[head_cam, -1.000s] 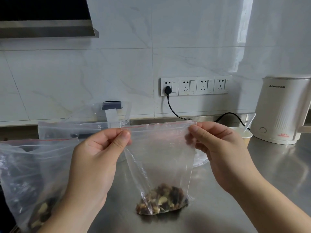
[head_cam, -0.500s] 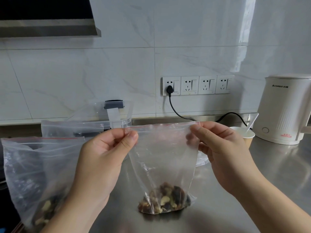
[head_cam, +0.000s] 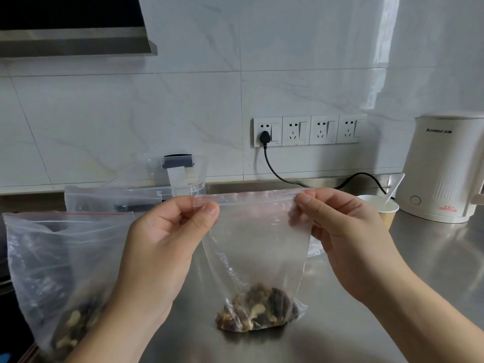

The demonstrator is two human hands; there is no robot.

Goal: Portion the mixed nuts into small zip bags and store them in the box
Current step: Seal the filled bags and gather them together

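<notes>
Clear plastic small zip bag (head_cam: 255, 247) stretched between my hands, left hand (head_cam: 167, 247) pinching one top corner and right hand (head_cam: 340, 239) the other, fingers (head_cam: 209, 213) clamped on the red-lined seal. Mixed nuts (head_cam: 258, 311) sit at its bottom, touching the steel surface (head_cam: 432, 258). The big nut bag (head_cam: 60, 263) is just left, the clear box (head_cam: 183, 176) behind it.
</notes>
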